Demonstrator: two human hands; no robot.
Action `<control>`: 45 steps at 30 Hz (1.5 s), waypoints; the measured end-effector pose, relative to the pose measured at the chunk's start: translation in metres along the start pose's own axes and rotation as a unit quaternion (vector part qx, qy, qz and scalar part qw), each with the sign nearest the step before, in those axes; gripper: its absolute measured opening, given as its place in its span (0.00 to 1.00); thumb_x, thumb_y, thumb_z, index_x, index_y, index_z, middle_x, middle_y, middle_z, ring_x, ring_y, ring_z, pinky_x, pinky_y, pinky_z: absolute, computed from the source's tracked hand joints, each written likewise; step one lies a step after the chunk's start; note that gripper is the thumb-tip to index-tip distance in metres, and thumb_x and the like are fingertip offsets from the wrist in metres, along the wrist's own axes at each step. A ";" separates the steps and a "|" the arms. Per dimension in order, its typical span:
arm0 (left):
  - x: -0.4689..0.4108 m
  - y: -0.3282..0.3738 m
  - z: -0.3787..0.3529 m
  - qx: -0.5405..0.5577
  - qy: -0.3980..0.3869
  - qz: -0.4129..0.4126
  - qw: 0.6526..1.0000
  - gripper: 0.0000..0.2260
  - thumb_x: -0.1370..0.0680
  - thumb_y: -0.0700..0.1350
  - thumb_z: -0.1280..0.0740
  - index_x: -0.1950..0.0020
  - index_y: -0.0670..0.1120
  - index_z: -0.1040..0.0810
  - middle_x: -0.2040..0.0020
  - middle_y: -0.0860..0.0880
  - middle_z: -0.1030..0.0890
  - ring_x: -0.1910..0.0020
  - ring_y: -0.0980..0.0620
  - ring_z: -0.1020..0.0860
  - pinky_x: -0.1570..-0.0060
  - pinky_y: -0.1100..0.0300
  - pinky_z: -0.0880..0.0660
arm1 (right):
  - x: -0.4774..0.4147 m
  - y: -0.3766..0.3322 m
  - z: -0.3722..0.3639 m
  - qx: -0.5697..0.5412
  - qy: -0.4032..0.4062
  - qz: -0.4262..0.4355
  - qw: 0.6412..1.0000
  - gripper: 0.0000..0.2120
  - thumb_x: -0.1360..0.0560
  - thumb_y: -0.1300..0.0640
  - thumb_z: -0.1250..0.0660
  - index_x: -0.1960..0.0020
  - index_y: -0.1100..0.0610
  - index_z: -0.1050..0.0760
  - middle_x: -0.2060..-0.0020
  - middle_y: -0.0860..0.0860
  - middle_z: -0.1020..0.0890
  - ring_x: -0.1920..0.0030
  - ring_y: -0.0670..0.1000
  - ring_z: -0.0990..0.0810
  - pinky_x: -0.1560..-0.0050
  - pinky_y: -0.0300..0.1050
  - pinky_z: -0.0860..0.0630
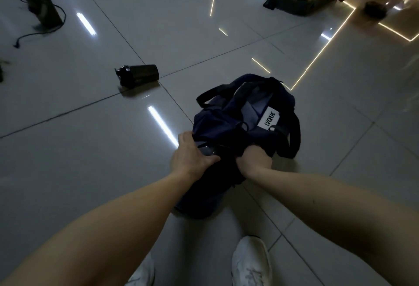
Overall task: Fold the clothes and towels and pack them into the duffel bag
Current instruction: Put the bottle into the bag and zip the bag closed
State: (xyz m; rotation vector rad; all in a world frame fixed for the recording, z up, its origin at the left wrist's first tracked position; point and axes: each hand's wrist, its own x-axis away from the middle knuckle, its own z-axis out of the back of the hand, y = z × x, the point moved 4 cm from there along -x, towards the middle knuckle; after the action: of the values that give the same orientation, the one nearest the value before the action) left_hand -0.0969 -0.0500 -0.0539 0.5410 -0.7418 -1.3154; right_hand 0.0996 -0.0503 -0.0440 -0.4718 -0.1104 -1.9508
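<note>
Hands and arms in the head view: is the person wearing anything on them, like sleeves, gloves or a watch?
Both arms are bare as far up as the picture shows: no sleeves, gloves, watch or bracelet. The left hand shows no rings. The right hand has its fingers hidden in the duffel bag, so rings there cannot be told. The shoes are white.

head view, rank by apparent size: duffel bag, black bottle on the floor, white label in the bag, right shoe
1. duffel bag
2. right shoe, but it is nearest the camera and cut off by the frame edge, so its lead over the bottle is unsure
3. black bottle
4. white label
</note>
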 end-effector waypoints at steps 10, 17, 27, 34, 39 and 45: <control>-0.011 -0.034 -0.021 0.067 -0.090 -0.014 0.994 0.45 0.37 0.53 0.18 0.30 0.52 0.43 0.34 0.50 0.38 0.40 0.48 0.26 0.43 0.50 0.22 | 0.009 0.015 -0.020 0.100 -0.026 0.163 0.981 0.13 0.21 0.46 0.36 0.50 0.56 0.21 0.56 0.54 0.18 0.52 0.59 0.17 0.60 0.46 0.30; -0.021 -0.039 -0.009 -0.021 -0.110 -0.070 0.991 0.41 0.36 0.55 0.24 0.28 0.55 0.41 0.37 0.51 0.27 0.45 0.47 0.21 0.51 0.52 0.21 | 0.018 0.021 -0.005 0.047 -0.014 0.198 0.979 0.15 0.21 0.42 0.36 0.62 0.50 0.28 0.60 0.51 0.19 0.55 0.56 0.18 0.56 0.49 0.23; -0.029 -0.030 -0.017 -0.101 -0.022 -0.091 0.990 0.42 0.39 0.65 0.23 0.33 0.50 0.36 0.39 0.49 0.28 0.40 0.46 0.28 0.39 0.48 0.28 | 0.019 0.025 -0.015 -0.053 -0.028 0.066 0.996 0.16 0.22 0.42 0.35 0.61 0.53 0.26 0.61 0.51 0.19 0.60 0.54 0.20 0.59 0.48 0.23; -0.035 -0.043 -0.011 -0.031 -0.120 -0.118 0.985 0.48 0.39 0.57 0.18 0.27 0.48 0.40 0.34 0.46 0.28 0.38 0.47 0.26 0.39 0.53 0.26 | 0.046 -0.032 -0.063 -0.269 -0.100 0.010 0.958 0.14 0.26 0.46 0.27 0.49 0.55 0.25 0.59 0.50 0.18 0.56 0.52 0.18 0.51 0.49 0.21; -0.041 -0.057 -0.002 0.021 -0.224 -0.110 0.968 0.38 0.30 0.42 0.29 0.23 0.51 0.43 0.31 0.47 0.29 0.33 0.48 0.27 0.34 0.51 0.27 | 0.025 -0.058 -0.105 -0.462 -0.061 -0.112 0.878 0.41 0.47 0.29 0.31 0.43 0.55 0.27 0.52 0.55 0.17 0.52 0.60 0.15 0.48 0.60 0.18; -0.069 -0.055 0.012 -0.005 -0.104 -0.097 0.990 0.19 0.23 0.37 0.38 0.34 0.48 0.22 0.42 0.47 0.17 0.43 0.47 0.19 0.42 0.49 0.22 | 0.056 -0.097 -0.100 -0.647 -0.099 -0.219 0.723 0.34 0.29 0.47 0.22 0.30 0.58 0.33 0.52 0.59 0.18 0.59 0.57 0.14 0.58 0.52 0.15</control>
State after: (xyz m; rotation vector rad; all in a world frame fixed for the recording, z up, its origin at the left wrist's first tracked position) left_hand -0.1479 0.0082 -0.0989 0.4822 -0.8700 -1.5732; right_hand -0.0346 -0.0868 -0.1014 -1.6832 1.2007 -2.1615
